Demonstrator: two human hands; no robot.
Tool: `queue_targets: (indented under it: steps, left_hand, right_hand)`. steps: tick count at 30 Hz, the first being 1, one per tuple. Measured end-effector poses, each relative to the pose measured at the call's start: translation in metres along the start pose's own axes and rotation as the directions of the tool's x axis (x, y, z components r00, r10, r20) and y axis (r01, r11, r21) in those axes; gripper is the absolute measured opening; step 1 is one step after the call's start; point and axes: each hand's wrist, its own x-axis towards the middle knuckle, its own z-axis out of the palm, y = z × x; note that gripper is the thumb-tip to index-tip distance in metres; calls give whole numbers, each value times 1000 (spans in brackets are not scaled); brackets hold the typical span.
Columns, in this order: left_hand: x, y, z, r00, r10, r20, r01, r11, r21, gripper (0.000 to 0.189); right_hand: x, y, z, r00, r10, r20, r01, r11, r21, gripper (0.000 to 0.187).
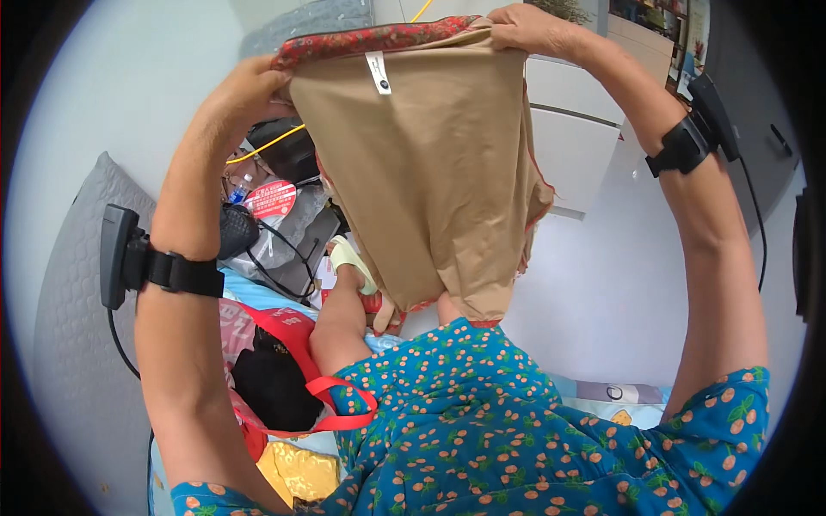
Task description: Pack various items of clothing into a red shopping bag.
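Note:
A garment (413, 168) with a tan lining and red patterned edging hangs stretched out in front of me. Its lining faces me, and a white label (379, 72) that bears writing is sewn near the top edge. My left hand (255, 87) grips the upper left corner, and my right hand (526, 29) pinches the upper right corner. The lower hem reaches down to my lap, over the blue dress (452, 400) with its cherry print. The garment's outer face is mostly hidden.
A red bag (284, 329) stuffed with black cloth (274, 387) lies at my left, above yellow fabric (300, 471). Beyond it are a clear plastic bottle (241, 188), a red and white fan-shaped card (271, 198) and a black cord. White drawers (571, 135) stand at the far right.

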Motion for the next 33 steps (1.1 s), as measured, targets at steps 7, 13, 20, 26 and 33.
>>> queue_targets:
  steps: [7, 13, 20, 26, 33]
  left_hand:
    - [11, -9, -2, 980, 193, 38, -159, 890, -426, 30]
    - [8, -13, 17, 952, 33, -306, -232, 731, -642, 19]
    - [-16, -5, 30, 876, -267, -403, -265, 432, -862, 25]
    - [-44, 21, -15, 777, 629, -30, -235, 247, -940, 34]
    - [-25, 58, -5, 782, 620, -60, -302, 294, -907, 32]
  right_hand:
    - [2, -17, -8, 977, -214, -24, 183, 762, 621, 4]
    - [-10, -44, -12, 909, -417, -17, 173, 339, 925, 36]
    - [-21, -79, -15, 883, -460, -95, 167, 118, 979, 52]
    - [-1, -132, -28, 680, -638, -362, 165, -348, 923, 44]
    - [15, -171, -55, 363, -699, -616, 355, -507, 785, 31]
